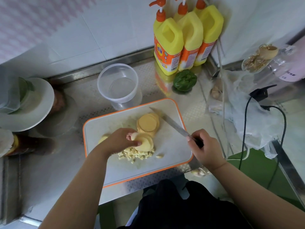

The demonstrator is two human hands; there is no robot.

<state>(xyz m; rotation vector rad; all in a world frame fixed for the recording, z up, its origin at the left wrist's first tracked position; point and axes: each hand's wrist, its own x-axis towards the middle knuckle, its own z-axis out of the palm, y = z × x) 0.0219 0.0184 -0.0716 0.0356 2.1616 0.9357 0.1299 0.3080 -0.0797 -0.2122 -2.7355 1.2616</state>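
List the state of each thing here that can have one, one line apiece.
Left hand: pinches fanned pale yellow slices on the orange-rimmed white cutting board.
Right hand: grips the long steel knife by its dark handle, tip pointing away.
Clear round plastic tub: upright, lidless, empty.
Three yellow pump bottles: upright, pumps fitted.
Stack of round yellow slices: sliced, not diced.
Small pale cubes: diced, heaped.

Around the steel surface: a clear tub sat at 11 o'clock, three yellow soap bottles at 1 with a green veggie just beside them, white plate at 9, crinkly plastic bag at 3.
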